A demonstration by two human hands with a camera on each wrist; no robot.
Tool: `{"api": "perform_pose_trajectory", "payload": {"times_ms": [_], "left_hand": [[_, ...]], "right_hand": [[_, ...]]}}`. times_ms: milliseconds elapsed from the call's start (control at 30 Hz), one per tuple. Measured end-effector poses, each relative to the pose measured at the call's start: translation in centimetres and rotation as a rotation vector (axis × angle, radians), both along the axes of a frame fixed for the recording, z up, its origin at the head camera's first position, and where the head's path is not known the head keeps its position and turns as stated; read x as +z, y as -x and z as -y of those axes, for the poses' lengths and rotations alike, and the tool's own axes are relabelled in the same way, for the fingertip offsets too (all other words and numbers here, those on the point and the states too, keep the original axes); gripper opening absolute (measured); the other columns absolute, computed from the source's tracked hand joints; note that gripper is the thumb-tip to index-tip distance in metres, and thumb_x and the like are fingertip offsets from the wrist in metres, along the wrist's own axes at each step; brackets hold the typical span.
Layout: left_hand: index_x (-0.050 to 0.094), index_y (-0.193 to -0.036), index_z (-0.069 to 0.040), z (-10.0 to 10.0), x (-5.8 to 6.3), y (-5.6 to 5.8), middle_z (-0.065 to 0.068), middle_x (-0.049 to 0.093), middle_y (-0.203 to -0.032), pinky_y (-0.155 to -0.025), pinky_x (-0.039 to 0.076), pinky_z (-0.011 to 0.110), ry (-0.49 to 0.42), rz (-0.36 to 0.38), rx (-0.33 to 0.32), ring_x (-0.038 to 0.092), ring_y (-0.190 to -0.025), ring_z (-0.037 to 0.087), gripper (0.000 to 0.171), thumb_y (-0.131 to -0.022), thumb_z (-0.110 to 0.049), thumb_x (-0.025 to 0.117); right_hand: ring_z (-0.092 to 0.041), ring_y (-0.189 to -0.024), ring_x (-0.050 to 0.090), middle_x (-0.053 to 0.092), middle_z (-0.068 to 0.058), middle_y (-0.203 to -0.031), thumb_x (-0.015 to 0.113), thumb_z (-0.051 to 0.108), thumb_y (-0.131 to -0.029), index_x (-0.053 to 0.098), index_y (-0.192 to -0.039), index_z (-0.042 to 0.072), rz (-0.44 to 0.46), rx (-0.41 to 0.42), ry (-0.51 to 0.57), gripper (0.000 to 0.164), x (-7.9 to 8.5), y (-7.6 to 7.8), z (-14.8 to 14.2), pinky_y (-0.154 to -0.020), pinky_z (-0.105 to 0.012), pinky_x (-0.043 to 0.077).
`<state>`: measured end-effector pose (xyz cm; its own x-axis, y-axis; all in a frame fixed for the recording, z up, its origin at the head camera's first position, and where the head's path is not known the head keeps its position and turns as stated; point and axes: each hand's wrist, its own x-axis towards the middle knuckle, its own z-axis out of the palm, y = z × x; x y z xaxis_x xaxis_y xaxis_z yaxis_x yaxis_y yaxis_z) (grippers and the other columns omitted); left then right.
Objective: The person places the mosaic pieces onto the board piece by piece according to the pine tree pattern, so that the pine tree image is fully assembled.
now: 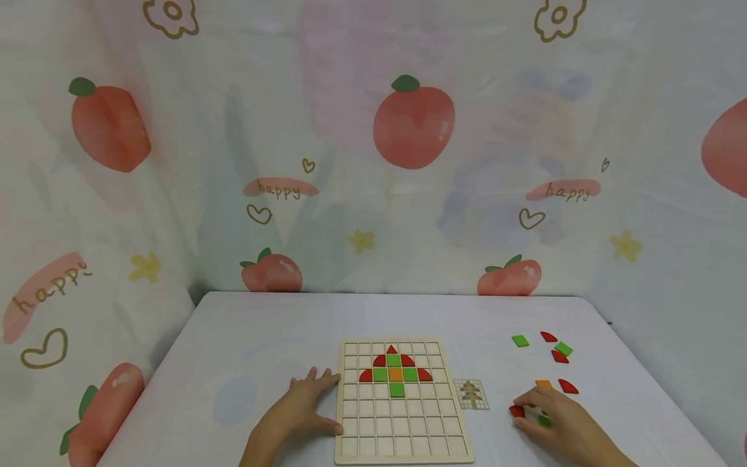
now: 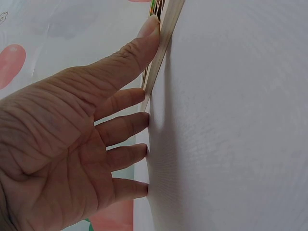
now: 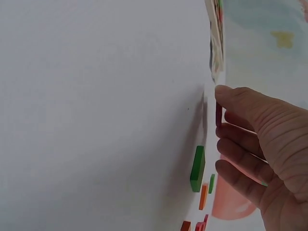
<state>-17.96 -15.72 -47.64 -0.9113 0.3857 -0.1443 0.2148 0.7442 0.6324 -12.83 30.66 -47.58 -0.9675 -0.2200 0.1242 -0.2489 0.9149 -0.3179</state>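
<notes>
My right hand [image 1: 551, 420] pinches a red piece [image 1: 517, 411] between thumb and fingertips. In the right wrist view the piece [image 3: 219, 114] shows edge-on as a thin dark red strip, raised over the table. A green block [image 3: 198, 169] lies below that hand, partly covered by it in the head view. At the left edge of the wooden grid board [image 1: 362, 426], my left hand [image 1: 300, 403] spreads its fingers, with thumb and index touching the frame. On the board, a red triangle [image 1: 391, 349], green squares, an orange square [image 1: 395, 375] and red quarter circles form a tree-like pattern.
A small pattern card [image 1: 471, 394] lies just right of the board. Farther right are loose pieces: a green one [image 1: 521, 341], a red quarter circle [image 1: 568, 386], an orange one [image 1: 543, 384] and several more. Printed cloth [image 1: 350, 117] hangs behind and beside the white table [image 1: 262, 324].
</notes>
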Motion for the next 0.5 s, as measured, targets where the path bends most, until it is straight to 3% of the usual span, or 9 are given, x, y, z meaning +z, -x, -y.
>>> {"api": "perform_pose_trajectory", "payload": {"times_ms": [100, 500], "left_hand": [[0.055, -0.145, -0.003, 0.1, 0.0, -0.1, 0.027, 0.046, -0.153, -0.115, 0.016, 0.077, -0.007, -0.003, -0.006, 0.025, -0.148, 0.055, 0.095, -0.065, -0.032, 0.096], [0.056, -0.145, -0.003, 0.0, -0.1, -0.1, 0.027, 0.046, -0.153, -0.115, 0.015, 0.078, -0.009, -0.006, 0.002, 0.026, -0.148, 0.055, 0.094, -0.064, -0.031, 0.097]], "right_hand": [[0.0, -0.084, 0.053, 0.06, 0.025, -0.091, 0.088, 0.032, -0.08, 0.074, -0.098, 0.028, -0.084, 0.051, 0.006, 0.023, 0.0, 0.4, 0.7, -0.072, -0.024, 0.055], [-0.006, -0.085, 0.062, 0.066, 0.019, -0.098, 0.089, 0.018, -0.079, 0.074, -0.102, 0.023, -0.25, 0.262, 0.11, 0.028, 0.1, 2.1, 2.9, -0.069, -0.025, 0.058]]}}
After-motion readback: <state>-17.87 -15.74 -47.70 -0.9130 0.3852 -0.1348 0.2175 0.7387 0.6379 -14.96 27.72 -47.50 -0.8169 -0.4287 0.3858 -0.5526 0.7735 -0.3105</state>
